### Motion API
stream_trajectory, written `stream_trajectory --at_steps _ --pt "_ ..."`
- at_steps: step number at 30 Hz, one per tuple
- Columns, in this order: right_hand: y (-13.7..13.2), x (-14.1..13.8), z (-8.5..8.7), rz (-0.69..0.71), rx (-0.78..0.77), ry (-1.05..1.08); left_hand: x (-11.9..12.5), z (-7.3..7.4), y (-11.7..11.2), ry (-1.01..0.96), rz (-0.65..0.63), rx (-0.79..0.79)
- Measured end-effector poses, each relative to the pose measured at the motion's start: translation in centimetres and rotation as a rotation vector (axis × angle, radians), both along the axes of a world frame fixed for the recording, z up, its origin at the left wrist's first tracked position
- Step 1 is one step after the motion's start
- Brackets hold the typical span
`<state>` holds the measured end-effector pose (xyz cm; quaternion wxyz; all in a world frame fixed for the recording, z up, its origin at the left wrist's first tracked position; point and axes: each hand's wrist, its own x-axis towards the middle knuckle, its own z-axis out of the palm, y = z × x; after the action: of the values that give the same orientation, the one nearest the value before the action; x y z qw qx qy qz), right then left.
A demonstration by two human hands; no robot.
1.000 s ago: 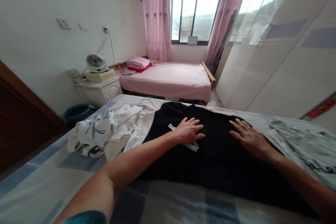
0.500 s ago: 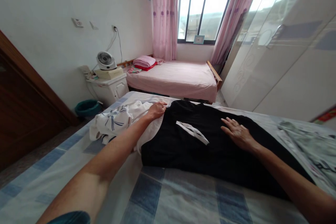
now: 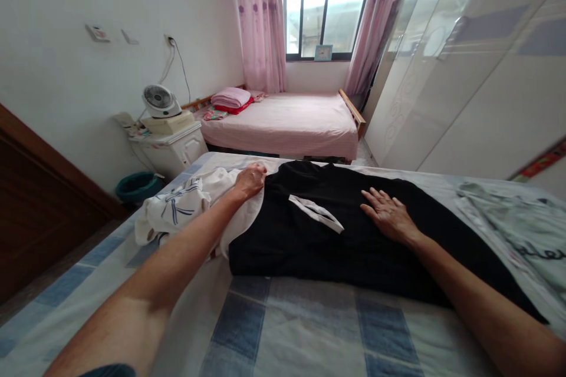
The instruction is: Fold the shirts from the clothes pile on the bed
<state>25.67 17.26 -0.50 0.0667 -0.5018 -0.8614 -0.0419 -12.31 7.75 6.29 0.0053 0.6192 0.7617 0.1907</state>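
A black garment (image 3: 309, 247) lies spread on the bed, with a white-edged slit (image 3: 316, 213) in its middle. At its far left corner, my left hand (image 3: 252, 179) is closed, fingers curled on the cloth's edge. My right hand (image 3: 389, 214) rests flat on the right part of the black cloth, fingers stretched out. Beside my left forearm lies a crumpled white garment (image 3: 177, 200) with dark blue stripes. Part of it is hidden behind that arm.
A pale green garment with dark lettering (image 3: 522, 230) lies at the right. The checked bedsheet (image 3: 305, 318) spreads below. Beyond stand a pink bed (image 3: 292, 123), a white nightstand (image 3: 177, 150) with a fan (image 3: 160, 101), a green bin (image 3: 138, 187) and a white wardrobe (image 3: 464, 94).
The view has shifted slightly, so things sit further left in the picture. My left hand stays at the black garment's corner, its fingers more curled. My right hand still lies flat on the cloth.
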Motion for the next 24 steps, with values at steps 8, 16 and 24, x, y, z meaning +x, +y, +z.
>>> stream_trajectory --at_steps 8,16,24 --pt "-4.5 -2.1 3.9 0.264 -0.133 0.428 4.3 0.6 -9.8 -0.136 -0.337 -0.136" --pt "-9.9 -6.0 4.3 0.241 -0.313 0.261 6.0 -2.2 -8.4 0.106 -0.347 0.029" --pt "-9.2 -6.7 3.2 0.123 -0.257 0.376 5.6 -2.7 -7.0 -0.032 -0.267 -0.018"
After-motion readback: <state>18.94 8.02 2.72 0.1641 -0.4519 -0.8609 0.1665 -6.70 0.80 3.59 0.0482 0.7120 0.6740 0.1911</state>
